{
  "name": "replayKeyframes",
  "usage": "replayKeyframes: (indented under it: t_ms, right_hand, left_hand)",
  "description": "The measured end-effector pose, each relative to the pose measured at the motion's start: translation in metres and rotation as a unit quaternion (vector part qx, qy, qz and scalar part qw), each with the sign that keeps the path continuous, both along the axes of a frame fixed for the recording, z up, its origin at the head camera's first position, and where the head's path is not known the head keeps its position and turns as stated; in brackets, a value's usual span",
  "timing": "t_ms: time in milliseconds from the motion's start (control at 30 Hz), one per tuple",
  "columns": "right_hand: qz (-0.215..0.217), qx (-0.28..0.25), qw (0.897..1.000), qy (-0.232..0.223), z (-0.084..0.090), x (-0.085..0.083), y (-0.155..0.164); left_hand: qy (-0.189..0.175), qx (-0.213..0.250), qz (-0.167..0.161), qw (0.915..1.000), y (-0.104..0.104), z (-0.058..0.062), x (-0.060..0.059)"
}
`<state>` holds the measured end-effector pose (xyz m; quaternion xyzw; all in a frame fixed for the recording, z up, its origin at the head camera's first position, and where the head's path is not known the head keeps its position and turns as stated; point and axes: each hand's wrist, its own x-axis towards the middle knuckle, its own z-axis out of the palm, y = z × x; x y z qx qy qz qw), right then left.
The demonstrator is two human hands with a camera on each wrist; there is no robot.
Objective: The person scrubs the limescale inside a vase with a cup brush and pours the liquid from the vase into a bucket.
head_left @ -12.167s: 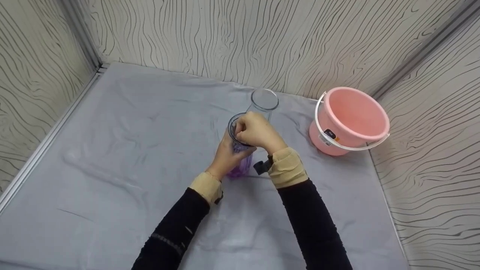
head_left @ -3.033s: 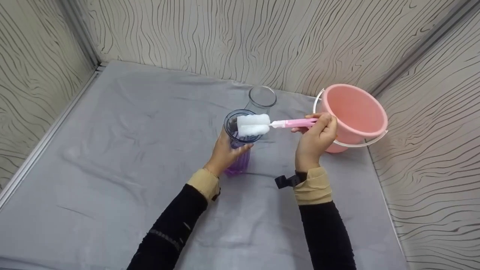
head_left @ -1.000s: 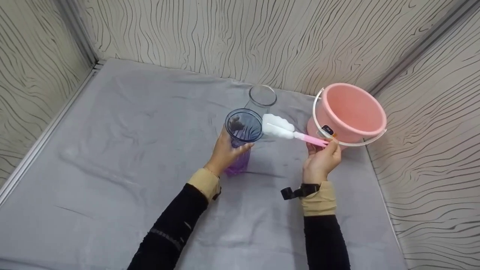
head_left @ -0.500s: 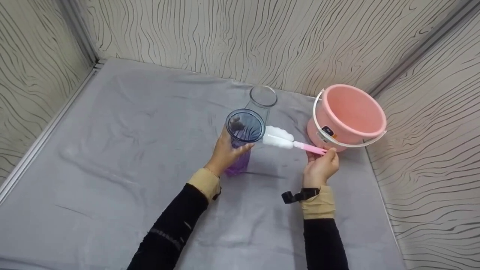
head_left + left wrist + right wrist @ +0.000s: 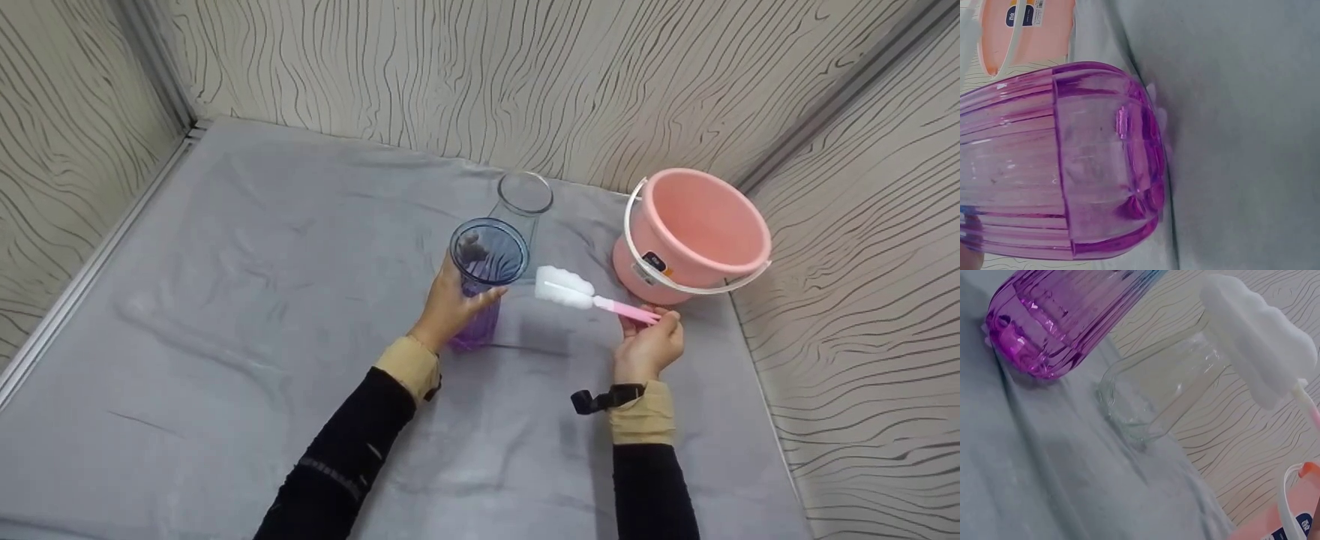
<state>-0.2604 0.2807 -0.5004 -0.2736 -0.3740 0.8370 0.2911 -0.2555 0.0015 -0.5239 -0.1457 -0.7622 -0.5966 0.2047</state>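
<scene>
The left hand (image 5: 450, 309) is wrapped around the lower body of the purple cup (image 5: 484, 281), with the fingers curled about its ribbed wall; the cup is kept upright on the grey cloth (image 5: 247, 315) covering the tabletop, a little above the middle of the head view. In the left wrist view the cup's thick purple base (image 5: 1129, 169) is seen resting on the cloth.

The right hand (image 5: 649, 346) is seen just right of centre, pinching the pink handle of the sponge brush (image 5: 596, 300) between thumb and fingertips. The brush is held slanted, its white foam head (image 5: 562, 288) pointing to the upper left, just beside the purple cup and apart from it. Whether the foam head touches the cloth cannot be told.

Behind the purple cup, toward the upper centre, a clear glass (image 5: 523, 199) is stood on the cloth, close to the patterned wall (image 5: 450, 75). At the upper right, a pink bucket (image 5: 694, 236) with a white handle is set on the cloth, just beyond the right hand.
</scene>
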Motion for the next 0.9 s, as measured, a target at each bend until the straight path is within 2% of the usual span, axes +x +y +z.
replayKeyframes:
  t_ms: [300,467,633,900]
  right_hand:
    - [-0.018,0.002,0.999,-0.027,-0.012,0.002,0.016]
    - [-0.018,0.016,0.998,-0.060,-0.017,0.006,0.028]
    - [-0.024,0.019,0.997,-0.071,-0.020,0.008,0.038]
    - [-0.025,0.018,0.996,-0.086,-0.019,0.015,0.056]
  left_hand:
    - [0.025,0.004,-0.007,0.9997,-0.001,-0.002,-0.001]
    - [0.015,-0.001,-0.004,0.9999,-0.001,-0.002,-0.001]
    - [-0.005,-0.008,0.002,1.0000,-0.001,-0.001,0.000]
    - [0.014,0.004,-0.007,0.9999,0.001,-0.002,-0.002]
